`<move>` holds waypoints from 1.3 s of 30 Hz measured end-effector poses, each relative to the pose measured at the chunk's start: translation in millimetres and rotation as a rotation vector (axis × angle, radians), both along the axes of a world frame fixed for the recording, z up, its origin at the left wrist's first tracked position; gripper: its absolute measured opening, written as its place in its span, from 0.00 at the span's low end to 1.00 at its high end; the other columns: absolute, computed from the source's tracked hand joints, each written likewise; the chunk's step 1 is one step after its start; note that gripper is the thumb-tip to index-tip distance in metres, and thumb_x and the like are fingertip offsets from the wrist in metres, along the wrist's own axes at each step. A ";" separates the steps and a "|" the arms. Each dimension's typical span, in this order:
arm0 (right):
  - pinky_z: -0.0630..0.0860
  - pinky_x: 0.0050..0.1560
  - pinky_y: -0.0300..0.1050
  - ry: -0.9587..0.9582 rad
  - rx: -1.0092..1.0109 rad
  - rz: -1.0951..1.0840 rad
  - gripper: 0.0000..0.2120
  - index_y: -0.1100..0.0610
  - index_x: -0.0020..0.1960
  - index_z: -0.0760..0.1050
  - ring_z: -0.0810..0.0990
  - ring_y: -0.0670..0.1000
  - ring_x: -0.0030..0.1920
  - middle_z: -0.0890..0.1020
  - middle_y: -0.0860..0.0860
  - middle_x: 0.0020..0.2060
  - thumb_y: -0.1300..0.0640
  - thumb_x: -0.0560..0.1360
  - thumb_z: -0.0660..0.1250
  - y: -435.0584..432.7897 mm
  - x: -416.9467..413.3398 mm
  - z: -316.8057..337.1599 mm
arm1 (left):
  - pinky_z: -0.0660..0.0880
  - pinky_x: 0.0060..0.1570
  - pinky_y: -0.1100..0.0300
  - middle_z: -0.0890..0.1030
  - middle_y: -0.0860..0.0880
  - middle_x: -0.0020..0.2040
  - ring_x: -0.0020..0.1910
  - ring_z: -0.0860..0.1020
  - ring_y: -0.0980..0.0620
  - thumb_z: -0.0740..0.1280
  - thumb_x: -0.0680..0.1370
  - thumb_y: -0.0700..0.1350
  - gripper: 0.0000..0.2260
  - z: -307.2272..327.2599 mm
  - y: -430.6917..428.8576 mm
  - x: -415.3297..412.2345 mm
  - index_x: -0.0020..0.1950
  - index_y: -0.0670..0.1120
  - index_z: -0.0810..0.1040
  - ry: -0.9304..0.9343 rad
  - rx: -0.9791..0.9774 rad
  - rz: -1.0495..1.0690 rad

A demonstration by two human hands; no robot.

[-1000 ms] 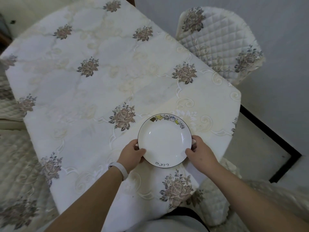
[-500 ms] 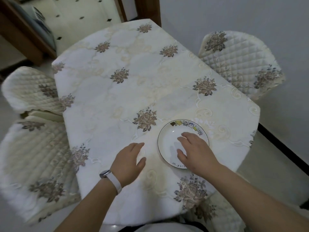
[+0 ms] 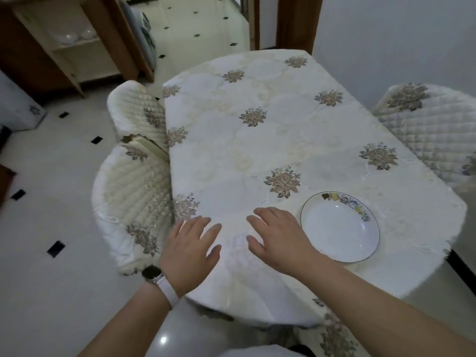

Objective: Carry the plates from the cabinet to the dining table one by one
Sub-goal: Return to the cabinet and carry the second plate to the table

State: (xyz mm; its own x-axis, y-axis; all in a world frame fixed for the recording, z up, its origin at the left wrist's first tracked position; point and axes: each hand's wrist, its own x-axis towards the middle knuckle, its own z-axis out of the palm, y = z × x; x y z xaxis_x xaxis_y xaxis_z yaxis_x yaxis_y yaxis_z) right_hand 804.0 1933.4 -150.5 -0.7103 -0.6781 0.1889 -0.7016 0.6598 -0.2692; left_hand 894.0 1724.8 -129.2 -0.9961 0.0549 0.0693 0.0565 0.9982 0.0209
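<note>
Plate (image 3: 340,226) lies unheld, flat on the dining table (image 3: 257,140). Just left of the plate, the right hand (image 3: 280,238) has its fingers straight, spread and empty. Farther left of the plate, the left hand (image 3: 188,253) is spread the same way and grips nothing, with a white-strapped watch (image 3: 152,274) at its wrist. Whether either palm touches the floral cloth cannot be told. The plate is white with small coloured pictures on its far rim. Quilted chairs (image 3: 134,191) stand left and right of the plate. Far beyond it to the left, a wooden cabinet (image 3: 33,60) has glass bowls (image 3: 69,37) on a shelf.
</note>
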 end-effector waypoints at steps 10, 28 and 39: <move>0.74 0.54 0.53 0.101 0.104 0.209 0.19 0.56 0.59 0.79 0.78 0.60 0.55 0.81 0.55 0.56 0.47 0.74 0.64 -150.9 108.7 36.9 | 0.69 0.61 0.44 0.80 0.45 0.57 0.57 0.78 0.43 0.63 0.74 0.52 0.17 8.3 -142.0 145.0 0.59 0.48 0.79 0.158 0.101 0.193; 0.73 0.58 0.52 0.170 0.080 0.556 0.22 0.55 0.60 0.78 0.78 0.57 0.58 0.81 0.52 0.57 0.43 0.75 0.58 -384.1 246.2 72.8 | 0.72 0.61 0.43 0.82 0.44 0.56 0.55 0.80 0.42 0.60 0.75 0.53 0.19 42.1 -311.5 362.6 0.59 0.45 0.81 0.215 0.026 0.611; 0.72 0.58 0.51 0.144 0.021 0.613 0.20 0.56 0.60 0.79 0.79 0.57 0.57 0.82 0.52 0.55 0.45 0.74 0.63 -520.7 207.4 68.8 | 0.73 0.60 0.44 0.81 0.44 0.56 0.56 0.79 0.42 0.65 0.75 0.51 0.17 53.7 -423.3 325.3 0.60 0.44 0.81 0.240 -0.006 0.696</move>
State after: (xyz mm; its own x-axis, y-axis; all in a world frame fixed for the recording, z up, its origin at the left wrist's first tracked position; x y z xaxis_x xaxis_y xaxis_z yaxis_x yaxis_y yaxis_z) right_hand 1011.4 1412.7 -81.7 -0.1601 -0.9586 0.2356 -0.9822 0.1308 -0.1351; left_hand 1219.3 1301.6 -75.4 -0.7581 -0.5834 0.2913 -0.5878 0.8048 0.0821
